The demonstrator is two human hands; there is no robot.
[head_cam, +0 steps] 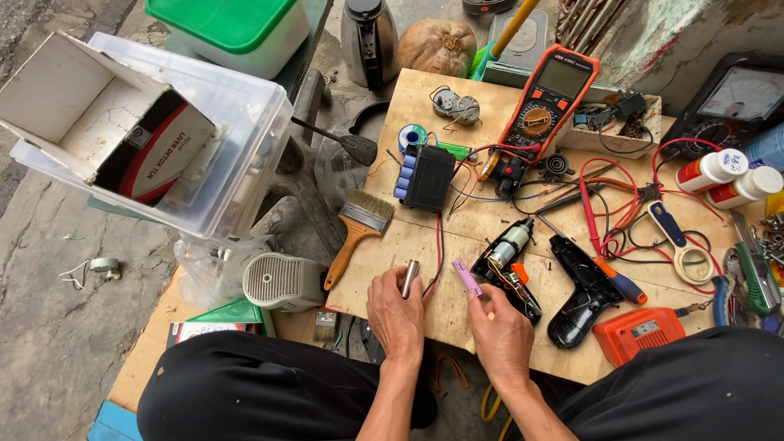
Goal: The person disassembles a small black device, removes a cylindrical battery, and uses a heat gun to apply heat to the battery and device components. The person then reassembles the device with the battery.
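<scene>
At the lower middle of the frame the left hand [395, 314] pinches a small silver metal cylinder [409, 278] upright between thumb and fingertips, its grip pressed together around the lower end. Just to the right, the right hand [501, 333] pinches a flat purple piece [467, 278], tilted toward the upper left, its grip likewise closed on the lower end. Both hands hover over the plywood desk [425, 245], near its front edge.

Right of the purple piece lies an opened drill half [510, 265] with motor and wires showing, and beside it the empty black shell [581, 290]. An orange battery pack [639, 333] with a pale label sits at the lower right. Above the hands, a black battery holder [425, 176] shows a row of blue cells on its left side. An orange-cased multimeter [549, 102] lies tilted in the upper middle, with a black analogue meter [733, 102] at the upper right. Two white bottles [727, 177] with red labels lie at the right edge. A wooden-handled paintbrush [357, 233] rests left of the hands.

At the upper left, a clear plastic bin [237, 139] holds an open white carton [73, 106] with a red, white and black label on its side. A tub with a green lid [224, 24] stands above it.
</scene>
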